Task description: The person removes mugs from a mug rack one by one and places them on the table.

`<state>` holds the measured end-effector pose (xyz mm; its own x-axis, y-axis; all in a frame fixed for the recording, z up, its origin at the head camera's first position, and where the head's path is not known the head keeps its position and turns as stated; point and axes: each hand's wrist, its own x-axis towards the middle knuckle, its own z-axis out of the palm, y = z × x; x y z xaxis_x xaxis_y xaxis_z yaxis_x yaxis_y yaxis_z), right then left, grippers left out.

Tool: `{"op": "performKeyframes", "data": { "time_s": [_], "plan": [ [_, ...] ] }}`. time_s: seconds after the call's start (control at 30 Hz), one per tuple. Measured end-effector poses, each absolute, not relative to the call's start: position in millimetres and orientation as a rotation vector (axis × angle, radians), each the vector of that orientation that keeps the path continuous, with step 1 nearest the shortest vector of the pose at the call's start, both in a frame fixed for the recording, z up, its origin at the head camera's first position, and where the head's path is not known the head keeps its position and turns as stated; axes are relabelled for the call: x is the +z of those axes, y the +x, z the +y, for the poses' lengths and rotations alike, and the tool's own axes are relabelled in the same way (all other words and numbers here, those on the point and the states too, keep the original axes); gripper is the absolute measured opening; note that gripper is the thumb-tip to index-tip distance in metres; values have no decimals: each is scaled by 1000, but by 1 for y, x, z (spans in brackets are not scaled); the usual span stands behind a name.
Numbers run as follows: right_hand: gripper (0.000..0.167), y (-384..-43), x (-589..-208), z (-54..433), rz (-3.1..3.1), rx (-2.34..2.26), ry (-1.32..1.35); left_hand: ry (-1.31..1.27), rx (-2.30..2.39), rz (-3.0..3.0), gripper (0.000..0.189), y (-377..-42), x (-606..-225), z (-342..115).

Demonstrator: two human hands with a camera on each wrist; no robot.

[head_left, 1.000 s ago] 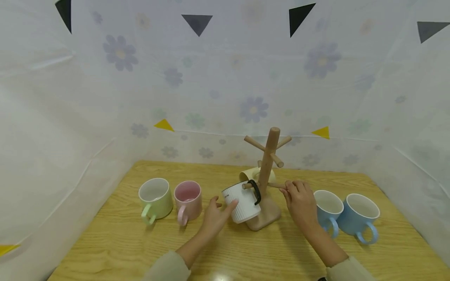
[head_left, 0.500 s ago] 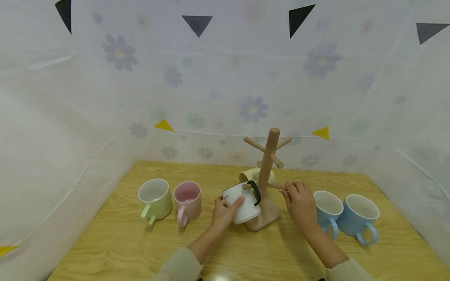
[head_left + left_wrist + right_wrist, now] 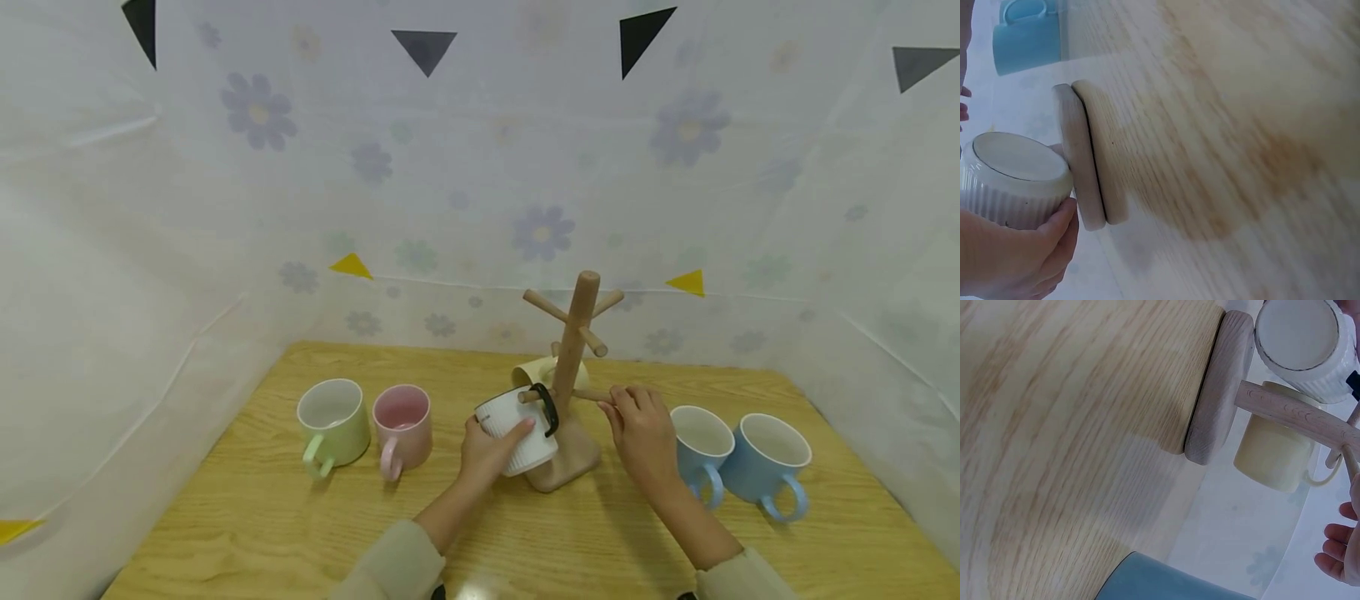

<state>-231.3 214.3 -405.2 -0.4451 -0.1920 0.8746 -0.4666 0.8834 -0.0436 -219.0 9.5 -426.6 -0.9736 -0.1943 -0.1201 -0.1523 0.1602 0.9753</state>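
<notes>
A white ribbed mug point(image 3: 517, 429) with a black handle point(image 3: 549, 408) hangs tilted on a lower peg of the wooden mug tree point(image 3: 573, 350). My left hand point(image 3: 486, 457) grips its side, thumb across the front; the left wrist view shows the fingers wrapped near the mug's base point(image 3: 1019, 156). On the other side, my right hand point(image 3: 642, 437) pinches the end of another lower peg point(image 3: 592, 395). Behind the post a cream mug point(image 3: 528, 371) hangs on the rack, partly hidden; the right wrist view shows its side point(image 3: 1272, 453).
Left of the rack stand a green mug point(image 3: 341, 429) and a pink mug point(image 3: 408, 433). Two blue mugs stand close together at the right, the nearer one point(image 3: 693, 454) beside my right hand and the other point(image 3: 750, 471) farther out. Three upper pegs point(image 3: 545, 306) stick out from the post.
My left hand has moved right onto the white mug and closed its fingers round it. The right hand keeps its pinch on the peg, and the rack has stayed put.
</notes>
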Motion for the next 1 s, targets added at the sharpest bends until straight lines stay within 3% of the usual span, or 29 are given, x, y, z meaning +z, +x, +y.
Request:
{"op": "performKeyframes", "data": {
  "time_s": [0.53, 1.0],
  "plan": [
    [32, -231, -405, 213, -2026, 353, 485, 431, -2001, -2340, 83, -216, -426, 8],
    [22, -231, -406, 213, -2036, 351, 467, 462, -2028, -2307, 81, -213, -427, 3]
  ]
}}
